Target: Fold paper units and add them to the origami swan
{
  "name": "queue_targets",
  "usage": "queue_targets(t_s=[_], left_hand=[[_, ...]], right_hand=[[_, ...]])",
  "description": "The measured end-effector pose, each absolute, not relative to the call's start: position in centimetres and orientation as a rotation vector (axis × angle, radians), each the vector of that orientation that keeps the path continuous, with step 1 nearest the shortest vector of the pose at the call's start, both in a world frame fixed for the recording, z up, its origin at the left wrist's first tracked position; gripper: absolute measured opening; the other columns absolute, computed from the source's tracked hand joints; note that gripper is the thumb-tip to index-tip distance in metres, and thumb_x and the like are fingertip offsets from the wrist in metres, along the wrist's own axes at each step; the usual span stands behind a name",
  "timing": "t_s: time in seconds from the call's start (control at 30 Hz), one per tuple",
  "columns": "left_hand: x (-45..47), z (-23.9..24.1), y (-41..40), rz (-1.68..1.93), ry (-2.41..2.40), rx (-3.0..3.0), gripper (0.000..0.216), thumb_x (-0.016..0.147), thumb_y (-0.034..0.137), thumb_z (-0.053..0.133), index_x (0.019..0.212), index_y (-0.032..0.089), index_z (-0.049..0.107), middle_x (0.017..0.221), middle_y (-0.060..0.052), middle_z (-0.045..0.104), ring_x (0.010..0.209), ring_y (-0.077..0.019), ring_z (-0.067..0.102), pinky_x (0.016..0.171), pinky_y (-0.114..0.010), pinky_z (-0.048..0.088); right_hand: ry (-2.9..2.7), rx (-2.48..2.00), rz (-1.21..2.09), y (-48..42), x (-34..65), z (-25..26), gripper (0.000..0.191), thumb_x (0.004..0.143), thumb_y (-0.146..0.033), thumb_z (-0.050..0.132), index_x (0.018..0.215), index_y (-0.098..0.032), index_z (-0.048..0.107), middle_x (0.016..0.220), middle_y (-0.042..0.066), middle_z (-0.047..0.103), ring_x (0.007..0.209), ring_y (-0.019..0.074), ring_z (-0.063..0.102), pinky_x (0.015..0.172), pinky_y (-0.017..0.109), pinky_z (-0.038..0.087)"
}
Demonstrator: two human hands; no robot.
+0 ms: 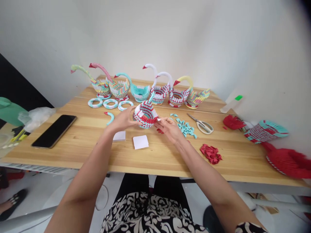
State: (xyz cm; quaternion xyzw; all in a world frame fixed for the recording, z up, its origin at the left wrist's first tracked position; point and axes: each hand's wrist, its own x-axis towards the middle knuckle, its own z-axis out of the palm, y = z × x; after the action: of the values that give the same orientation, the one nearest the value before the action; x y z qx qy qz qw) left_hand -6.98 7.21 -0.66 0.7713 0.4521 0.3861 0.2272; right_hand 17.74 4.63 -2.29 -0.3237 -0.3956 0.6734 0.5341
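At far left we note a smartphone [54,131] lying flat on the wooden table [159,161]. Six folded-paper swans [141,92] stand in a row along the rear, with three turquoise-and-white paper rings [110,104] before its left part. A red-beaked turquoise neck piece [111,119] lies just beside the left hand [124,119], which grips the left side of a red, white and turquoise paper basket [145,116] at mid-table. Nearer us lie two stacks of white paper [141,142]. The right hand [169,129] pinches a small white piece [158,119] at the basket's right rim. Further right we record loose turquoise triangles [186,128], scissors [201,123], red folded pieces [211,153] and a red paper model [289,161].
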Motion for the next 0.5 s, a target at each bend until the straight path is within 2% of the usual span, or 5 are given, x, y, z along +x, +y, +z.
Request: queue_targets(t_s=[0.13, 0.33, 0.4, 0.5], left_hand=[[-4.9, 0.1, 6.2, 1.269, 0.903, 1.797, 0.081, 0.070, 0.051, 0.076, 0.136, 0.022, 0.042, 0.140, -0.014, 0.047, 0.126, -0.0306, 0.049, 0.105, -0.044, 0.040], [-2.6, -0.5, 5.5, 1.394, 0.682, 1.432, 0.085, 0.069, 0.050, 0.078, 0.139, 0.028, 0.037, 0.142, -0.010, 0.045, 0.129, -0.0315, 0.046, 0.107, -0.044, 0.040], [-2.5, -0.6, 5.5, 1.375, 0.655, 1.329, 0.085, 0.069, 0.048, 0.078, 0.140, 0.030, 0.035, 0.139, -0.010, 0.048, 0.124, -0.0306, 0.052, 0.100, -0.044, 0.046], [-2.5, -0.5, 5.5, 1.369, 0.640, 1.258, 0.087, 0.068, 0.048, 0.079, 0.140, 0.031, 0.034, 0.135, -0.011, 0.052, 0.118, -0.0299, 0.056, 0.093, -0.042, 0.051]], right_hand=[[-0.921, -0.654, 1.631, 4.5, 18.2, -1.6, 0.028, 0.061, -0.037, 0.087, 0.068, -0.021, 0.065, 0.090, -0.002, 0.074, 0.094, 0.0179, 0.069, 0.090, 0.035, 0.054], [-0.933, -0.632, 1.611, 4.3, 18.5, -1.3, 0.026, 0.065, -0.037, 0.085, 0.067, -0.022, 0.064, 0.088, -0.002, 0.073, 0.091, 0.0168, 0.069, 0.089, 0.034, 0.054], [-0.958, -0.660, 1.600, 4.2, 18.7, -1.0, 0.026, 0.065, -0.038, 0.085, 0.067, -0.023, 0.064, 0.090, -0.002, 0.073, 0.091, 0.0169, 0.069, 0.090, 0.035, 0.054], [-1.002, -0.698, 1.504, 4.0, 19.3, 0.2, 0.025, 0.067, -0.039, 0.083, 0.068, -0.023, 0.065, 0.108, 0.000, 0.072, 0.099, 0.0189, 0.068, 0.092, 0.038, 0.053]])
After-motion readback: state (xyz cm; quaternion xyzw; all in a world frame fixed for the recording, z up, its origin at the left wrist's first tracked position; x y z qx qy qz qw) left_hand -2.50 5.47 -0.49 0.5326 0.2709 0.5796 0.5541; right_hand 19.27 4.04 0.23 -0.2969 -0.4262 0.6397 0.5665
